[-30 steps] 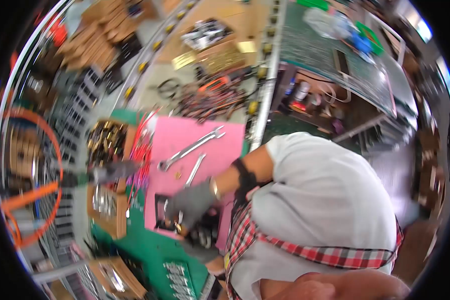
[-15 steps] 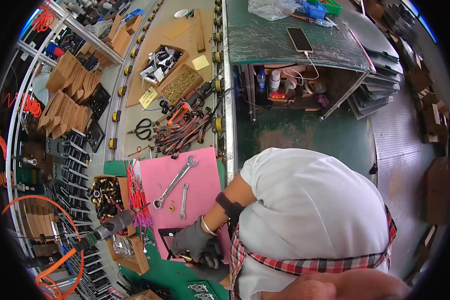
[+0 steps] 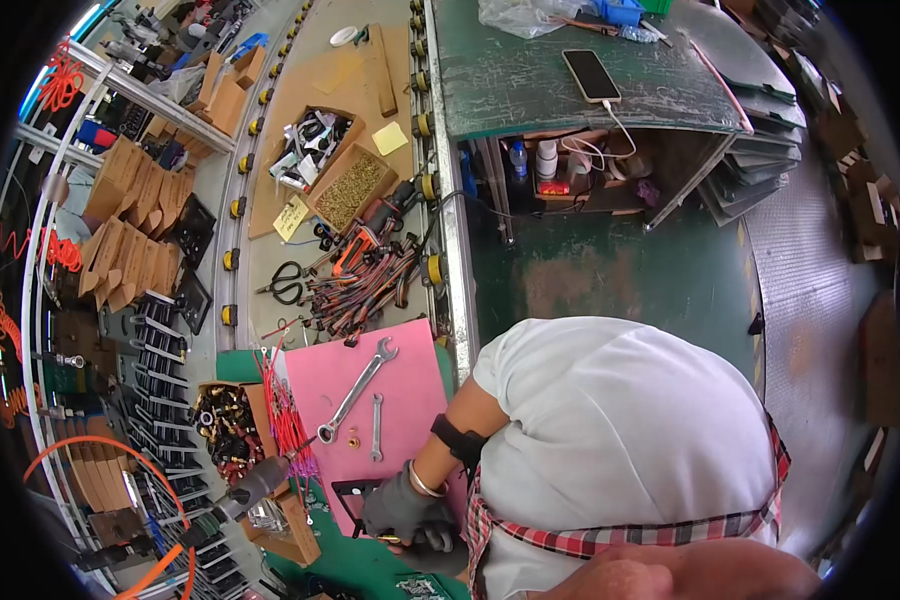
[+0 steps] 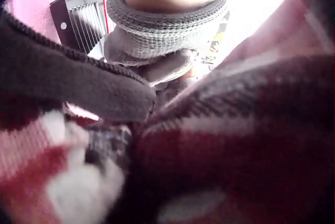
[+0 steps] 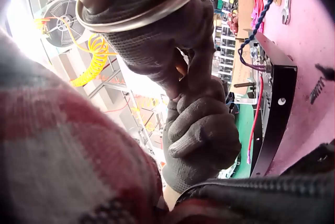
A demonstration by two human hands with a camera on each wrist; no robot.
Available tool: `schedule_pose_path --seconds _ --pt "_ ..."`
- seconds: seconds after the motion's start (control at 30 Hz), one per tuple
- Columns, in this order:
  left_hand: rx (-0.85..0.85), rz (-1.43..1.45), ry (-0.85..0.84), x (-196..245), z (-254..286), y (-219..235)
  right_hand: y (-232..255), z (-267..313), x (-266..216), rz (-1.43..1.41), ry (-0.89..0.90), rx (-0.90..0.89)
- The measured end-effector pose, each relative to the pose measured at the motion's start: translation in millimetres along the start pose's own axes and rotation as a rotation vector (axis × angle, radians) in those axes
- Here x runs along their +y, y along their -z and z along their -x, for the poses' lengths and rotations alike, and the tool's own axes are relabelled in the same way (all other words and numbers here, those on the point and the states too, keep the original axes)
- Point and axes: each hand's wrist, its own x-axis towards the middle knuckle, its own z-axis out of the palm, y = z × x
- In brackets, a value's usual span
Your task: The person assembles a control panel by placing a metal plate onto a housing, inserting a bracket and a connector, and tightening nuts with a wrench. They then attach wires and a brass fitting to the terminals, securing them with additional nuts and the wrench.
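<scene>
Both hands wear dark grey gloves and meet over the near edge of a pink sheet (image 3: 310, 375). My right hand (image 3: 395, 505) pinches a small brass fitting (image 5: 181, 70), mostly hidden by its fingers. Right below it, my left hand (image 5: 204, 130) is curled with its fingertips against the right hand's, around the fitting's lower end. In the left wrist view, the left glove's cuff (image 4: 167, 36) shows, its fingers hidden. A black metal case (image 5: 280, 109) with wires and fins lies beside the hands. A large wrench (image 3: 355, 392), a small wrench (image 3: 377, 430) and brass pieces (image 3: 353, 440) lie beyond.
A power screwdriver (image 3: 255, 485) with an orange hose hangs left of the sheet, above boxes of brass fittings (image 3: 228, 425) and metal parts (image 3: 295, 535). Red wires (image 3: 288, 420) line the sheet. Scissors (image 3: 288, 285) and bundled cables (image 3: 355, 295) lie farther back.
The head view has swung and sharpened from blur. My right hand has drawn back from over the black case toward the left hand; both now meet at its near side.
</scene>
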Motion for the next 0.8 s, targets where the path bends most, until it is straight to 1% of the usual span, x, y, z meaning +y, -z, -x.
schedule_pose_path --seconds 0.1,0.2,0.23,0.33,0.37,0.4,0.43,0.47,0.5,0.53,0.57,0.6,0.63,0.67,0.73,0.77,0.8 --pt "0.012 -0.019 0.01 2 -2 -1 -2 1 3 0.036 0.03 0.035" --pt "0.042 -0.013 0.01 3 -1 2 12 10 -5 0.09 -0.065 -0.024" --pt "0.054 -0.001 0.008 2 0 3 13 10 -1 0.049 -0.025 -0.022" --pt "0.075 0.034 0.005 0 3 11 5 11 8 0.086 0.055 0.083" --pt "0.082 0.048 0.008 1 3 13 10 15 3 0.022 0.007 0.039" --pt "0.078 0.065 0.012 1 5 15 12 19 1 -0.023 -0.01 0.034" --pt "0.065 0.087 0.006 0 10 15 18 24 -5 -0.038 -0.064 0.063" --pt "0.031 0.121 0.007 0 16 12 27 24 -7 -0.068 -0.059 -0.066" --pt "-0.006 0.142 -0.01 2 23 3 26 23 -5 -0.085 0.038 0.031" --pt "-0.045 0.164 -0.026 4 30 -6 27 27 -3 -0.096 0.062 0.072" --pt "-0.213 0.28 -0.012 -2 29 2 29 28 -4 -0.103 0.082 0.058" --pt "-0.395 0.388 -0.008 -4 27 7 39 29 -9 -0.087 0.064 -0.003" --pt "-0.286 0.378 0.054 -5 32 7 46 27 -9 -0.137 0.04 -0.059" --pt "-0.185 0.375 0.129 -3 37 2 53 27 -13 -0.11 -0.025 -0.064" --pt "-0.119 0.295 0.068 -8 40 5 65 26 -10 -0.276 -0.227 -0.007" --pt "-0.214 0.404 0.116 -23 37 24 71 23 1 -0.219 -0.12 0.028" --pt "-0.276 0.382 0.07 -24 41 24 77 18 11 -0.164 -0.013 0.076"
